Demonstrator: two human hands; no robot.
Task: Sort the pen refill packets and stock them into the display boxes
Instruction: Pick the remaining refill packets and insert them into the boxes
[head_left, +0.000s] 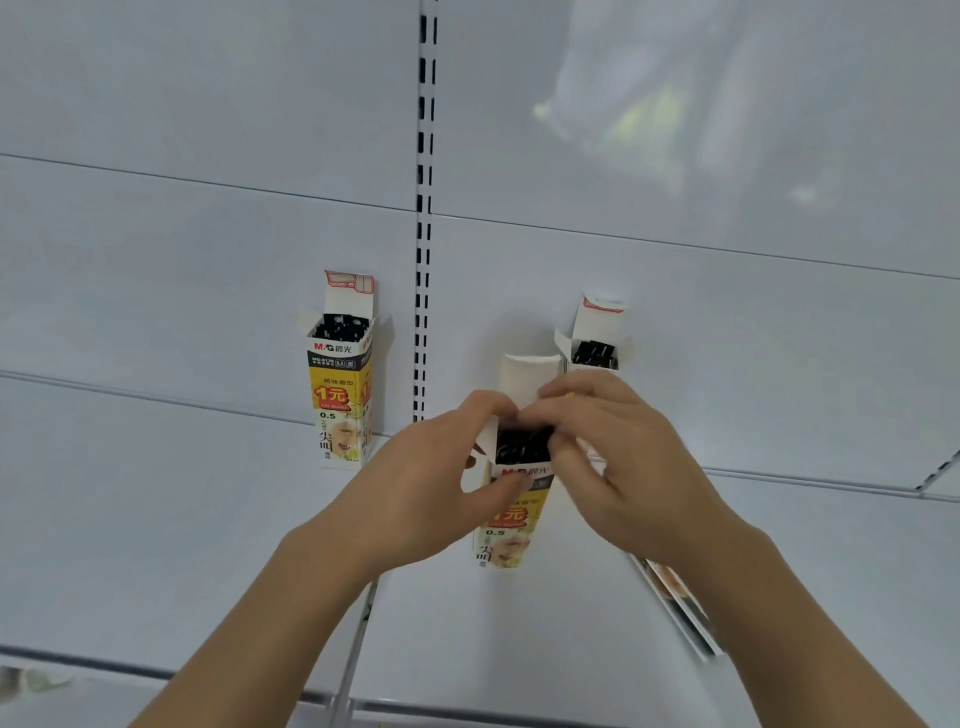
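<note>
Three upright yellow-white display boxes, top flaps open, black refills inside: near box (511, 512) at center, second box (340, 384) at 10 o'clock, third box (596, 348) at 1 o'clock behind.

**White shelving and a slotted post**

A white shelf (156, 545) runs along pale back panels (208, 130). A slotted upright (425, 208) with black slots divides the panels. A blurred, shiny reflection (639, 119) shows on the upper right panel.
</note>
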